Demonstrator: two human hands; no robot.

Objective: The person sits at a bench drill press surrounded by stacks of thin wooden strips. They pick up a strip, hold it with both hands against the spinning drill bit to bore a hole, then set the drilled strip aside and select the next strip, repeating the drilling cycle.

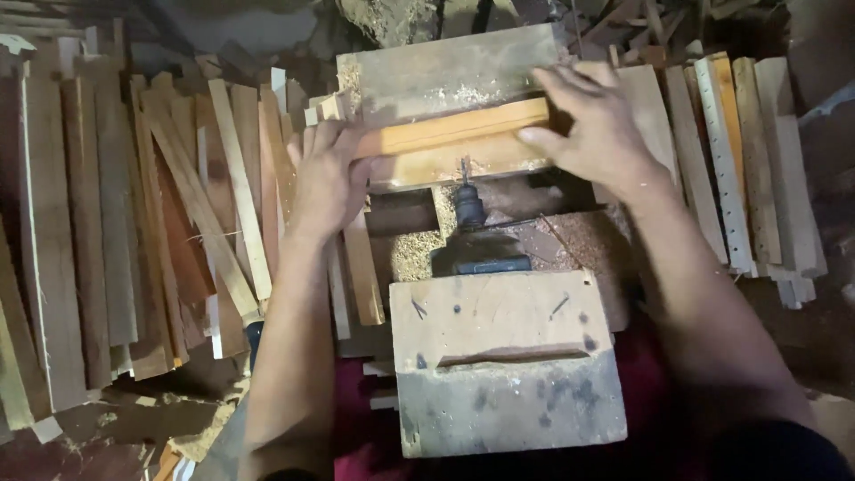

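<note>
A light orange wooden strip [450, 129] lies crosswise on a wooden rest, backed by a grey plank fence [445, 71]. My left hand [328, 174] grips the strip's left end. My right hand [597, 120] presses on its right end, thumb along the front edge. A drill bit in a dark chuck [468, 200] points at the strip's front face from below, its tip touching or nearly touching the wood. The drill's body goes under a worn wooden block [503, 356] near me.
Many plain wooden slats [134, 232] lie piled at the left. More slats, some with rows of drilled holes [730, 151], are stacked at the right. Sawdust [410, 254] covers the bench around the drill.
</note>
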